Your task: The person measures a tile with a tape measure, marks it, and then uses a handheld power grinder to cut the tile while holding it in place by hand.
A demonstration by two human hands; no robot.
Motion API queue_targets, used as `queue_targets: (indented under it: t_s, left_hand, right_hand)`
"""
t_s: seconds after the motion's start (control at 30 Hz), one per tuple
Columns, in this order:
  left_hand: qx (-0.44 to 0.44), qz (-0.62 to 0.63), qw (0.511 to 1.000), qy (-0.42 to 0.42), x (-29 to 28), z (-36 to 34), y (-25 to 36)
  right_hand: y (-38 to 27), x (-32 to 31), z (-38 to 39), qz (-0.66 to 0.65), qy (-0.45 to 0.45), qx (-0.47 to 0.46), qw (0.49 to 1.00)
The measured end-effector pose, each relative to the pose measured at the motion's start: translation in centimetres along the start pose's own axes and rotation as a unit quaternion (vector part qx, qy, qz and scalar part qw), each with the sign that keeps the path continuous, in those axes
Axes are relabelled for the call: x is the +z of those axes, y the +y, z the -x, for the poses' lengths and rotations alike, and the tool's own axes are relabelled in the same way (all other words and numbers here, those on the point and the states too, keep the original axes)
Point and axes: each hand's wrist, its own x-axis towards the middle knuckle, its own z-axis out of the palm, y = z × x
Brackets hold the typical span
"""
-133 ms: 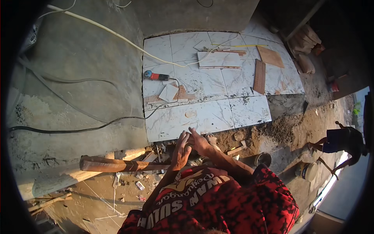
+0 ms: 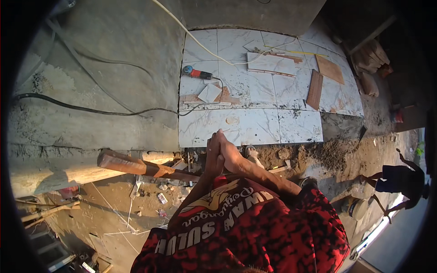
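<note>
My left hand [image 2: 212, 153] and my right hand [image 2: 230, 154] are pressed together in front of my chest. Their fingers stretch forward, palm against palm, and nothing shows between them. Past the fingertips lies the near row of white marble-patterned floor tiles [image 2: 258, 125]. Farther off on the tiles rests an angle grinder [image 2: 198, 73] with a red and black body and a bluish head. Close to it, a small cut piece of white tile [image 2: 209, 93] lies on brown offcuts.
A black cable [image 2: 95, 108] crosses the grey concrete at left. A loose white tile [image 2: 271, 65] and brown boards [image 2: 314, 89] lie on the tiled floor. Wooden beam [image 2: 136, 166] at near left; rubble and soil [image 2: 337, 154] along the tile edge. Another person [image 2: 400, 175] is at far right.
My hands have closed together from slightly apart, with the fingers now lined up. The view has shifted, so the tiles and grinder appear higher and farther right.
</note>
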Motion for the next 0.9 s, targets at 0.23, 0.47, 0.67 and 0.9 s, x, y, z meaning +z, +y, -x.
queue_targets:
  t_s: [0.23, 0.47, 0.67, 0.9]
  left_hand:
    - [-0.402, 0.752, 0.503, 0.143, 0.5, 7.3, -0.3]
    - [-0.311, 0.709, 0.614, 0.152, -9.4, 12.2, 0.6]
    - [-0.697, 0.207, 0.685, -0.049, -11.0, 26.1, -5.6]
    - [-0.518, 0.223, 0.787, -0.251, 0.3, 28.5, -14.2]
  right_hand:
    - [-1.3, 1.9, 6.1, 0.550, -0.162, -0.251, 0.780]
    - [13.8, -26.0, 13.7, 0.609, 0.303, 0.048, 0.732]
    - [17.9, -36.7, 36.6, 0.706, 0.267, 0.244, 0.609]
    - [25.6, -32.6, 49.1, 0.708, 0.214, 0.428, 0.519]
